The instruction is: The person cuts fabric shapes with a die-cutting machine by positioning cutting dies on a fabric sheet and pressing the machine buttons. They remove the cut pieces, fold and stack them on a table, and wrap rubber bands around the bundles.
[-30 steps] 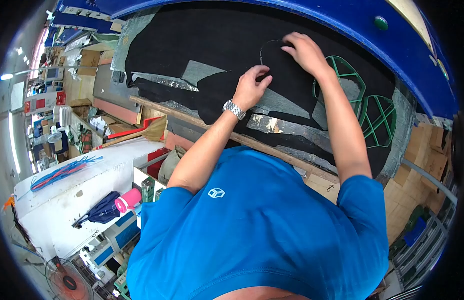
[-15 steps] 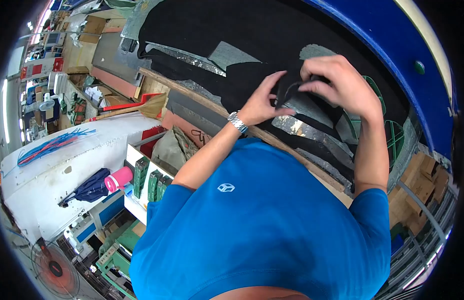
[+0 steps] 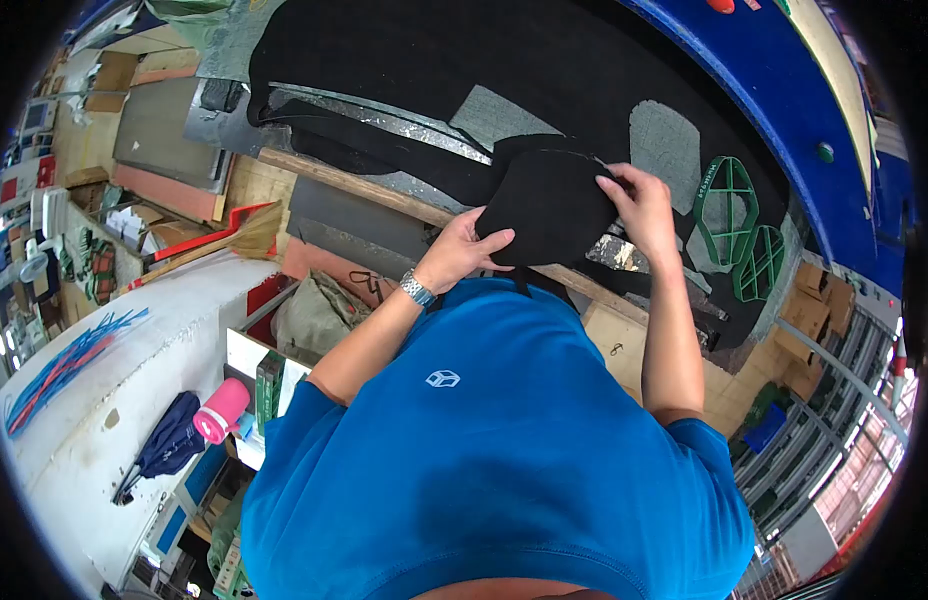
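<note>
Between my two hands a cut piece of black sheet material [image 3: 549, 205] is held up, spread out with its broad face showing. My left hand [image 3: 466, 248], with a metal watch at the wrist, pinches its lower left edge, thumb on top. The fingers of my right hand [image 3: 639, 205] grip its upper right edge. Beneath lies a large black sheet [image 3: 414, 60] with cut-out openings, where grey-green backing shows. Two green cutting dies [image 3: 729, 212] lie on the sheet to the right of my right hand.
A wooden strip [image 3: 359, 185] runs along the table's near edge. Beyond the sheet stands a blue machine body [image 3: 764, 75]. At left are a broom [image 3: 254, 235], a white panel [image 3: 94, 370] and a pink jug [image 3: 224, 408]. Cardboard [image 3: 804, 310] lies at lower right.
The black piece, earlier folded or edge-on between my fingers, is now spread flat toward me. My right hand has come lower and left, uncovering the green dies. The view has shifted.
</note>
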Available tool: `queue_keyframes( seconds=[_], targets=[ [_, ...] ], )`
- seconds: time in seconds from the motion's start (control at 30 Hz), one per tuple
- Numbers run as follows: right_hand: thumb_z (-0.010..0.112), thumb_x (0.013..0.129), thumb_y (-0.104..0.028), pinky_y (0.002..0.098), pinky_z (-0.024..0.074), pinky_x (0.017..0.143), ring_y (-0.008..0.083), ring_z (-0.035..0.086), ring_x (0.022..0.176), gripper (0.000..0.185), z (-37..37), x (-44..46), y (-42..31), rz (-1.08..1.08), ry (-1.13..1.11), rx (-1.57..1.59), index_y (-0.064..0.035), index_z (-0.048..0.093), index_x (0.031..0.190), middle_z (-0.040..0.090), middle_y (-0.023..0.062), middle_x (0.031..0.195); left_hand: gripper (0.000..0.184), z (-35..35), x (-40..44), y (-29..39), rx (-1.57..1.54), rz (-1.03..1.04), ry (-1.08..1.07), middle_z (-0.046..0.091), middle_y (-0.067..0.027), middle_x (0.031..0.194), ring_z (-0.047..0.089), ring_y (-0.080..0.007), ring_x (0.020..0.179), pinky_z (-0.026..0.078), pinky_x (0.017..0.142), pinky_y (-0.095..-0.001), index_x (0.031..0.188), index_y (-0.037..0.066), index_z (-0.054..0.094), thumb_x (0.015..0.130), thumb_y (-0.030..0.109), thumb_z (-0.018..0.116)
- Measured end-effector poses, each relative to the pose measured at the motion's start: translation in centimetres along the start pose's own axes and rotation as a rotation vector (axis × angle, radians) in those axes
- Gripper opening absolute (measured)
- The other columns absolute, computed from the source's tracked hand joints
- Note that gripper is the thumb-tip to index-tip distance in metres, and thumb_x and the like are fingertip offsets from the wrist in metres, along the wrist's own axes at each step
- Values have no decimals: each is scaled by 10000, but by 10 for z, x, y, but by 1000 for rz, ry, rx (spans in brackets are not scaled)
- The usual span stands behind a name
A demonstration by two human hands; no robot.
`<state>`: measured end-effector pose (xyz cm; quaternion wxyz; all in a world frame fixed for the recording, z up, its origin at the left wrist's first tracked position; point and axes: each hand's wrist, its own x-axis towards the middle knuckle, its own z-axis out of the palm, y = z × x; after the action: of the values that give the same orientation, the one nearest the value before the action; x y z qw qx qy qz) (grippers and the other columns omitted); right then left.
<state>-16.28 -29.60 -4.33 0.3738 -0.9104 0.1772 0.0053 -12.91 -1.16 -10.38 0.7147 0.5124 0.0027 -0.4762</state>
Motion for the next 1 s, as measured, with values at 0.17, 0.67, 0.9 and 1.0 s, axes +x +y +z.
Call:
queue_keyframes(
  seconds=[0.17,0.67,0.9,1.0],
  targets=[
    [763,867,-197,408,533,834,352,693,929,253,37,38,15,-33,100,-140,3,731,1017,705,201,981,352,-6,12,-8,61,-228,86,713,-168,1101,751,-237,911,639,789,-335,1194,-56,602,1049,264,574],
    [778,857,-197,449,526,815,346,663,919,302,57,47,34,-73,44,-291,-33,662,1082,671,178,964,439,4,3,27,1057,58,564,717,-168,774,718,-353,763,559,760,-438,1163,-4,670,854,287,780],
    [710,901,-79,423,535,755,349,681,858,149,41,39,35,-405,-37,161,-32,603,994,675,149,912,748,13,43,10,1261,207,610,622,-180,1125,652,-277,959,546,862,-376,1366,-4,567,776,353,859],
    [694,861,-9,378,535,718,327,688,827,149,0,17,-1,-666,-161,149,-42,597,969,694,128,908,885,4,51,4,1068,253,608,522,-218,1327,519,-412,1227,432,1077,-433,1385,30,550,660,383,914]
  ],
)
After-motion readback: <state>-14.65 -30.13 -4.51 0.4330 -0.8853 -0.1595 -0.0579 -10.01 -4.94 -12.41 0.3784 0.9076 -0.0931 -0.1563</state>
